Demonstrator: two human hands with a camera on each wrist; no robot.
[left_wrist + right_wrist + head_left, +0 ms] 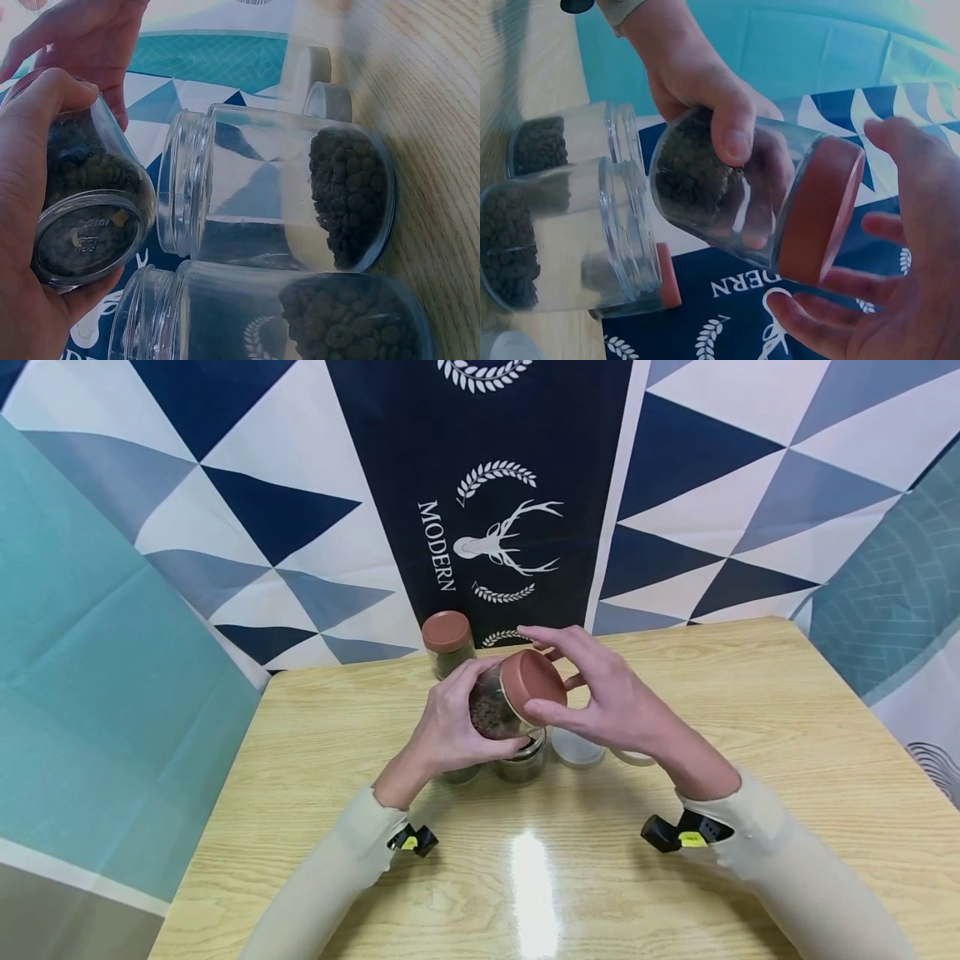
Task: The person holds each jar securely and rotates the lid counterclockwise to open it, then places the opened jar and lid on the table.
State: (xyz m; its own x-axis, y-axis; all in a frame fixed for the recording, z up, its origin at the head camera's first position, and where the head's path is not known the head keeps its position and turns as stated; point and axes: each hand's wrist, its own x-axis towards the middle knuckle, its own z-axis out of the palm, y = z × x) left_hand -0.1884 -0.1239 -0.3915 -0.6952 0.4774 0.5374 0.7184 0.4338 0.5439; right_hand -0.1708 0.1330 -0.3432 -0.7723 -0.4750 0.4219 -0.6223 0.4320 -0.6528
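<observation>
My left hand [457, 718] grips a glass jar [491, 703] of dark pellets round its body, tilted with its reddish-brown lid [534, 683] toward the right. Spread around that lid [821, 210] is my right hand [607, 693], fingers loosely bent; in the right wrist view a gap shows at the thumb, and whether the lower fingers touch the lid I cannot tell. Below the held jar two lidless jars [352, 195] [352, 319], partly filled with dark pellets, stand side by side on the table.
Another jar with a reddish-brown lid [447, 633] stands at the table's back edge, near the patterned cloth [300, 527]. Two pale round lids [576, 748] [633, 757] lie on the wooden table [360, 893], right of the lidless jars.
</observation>
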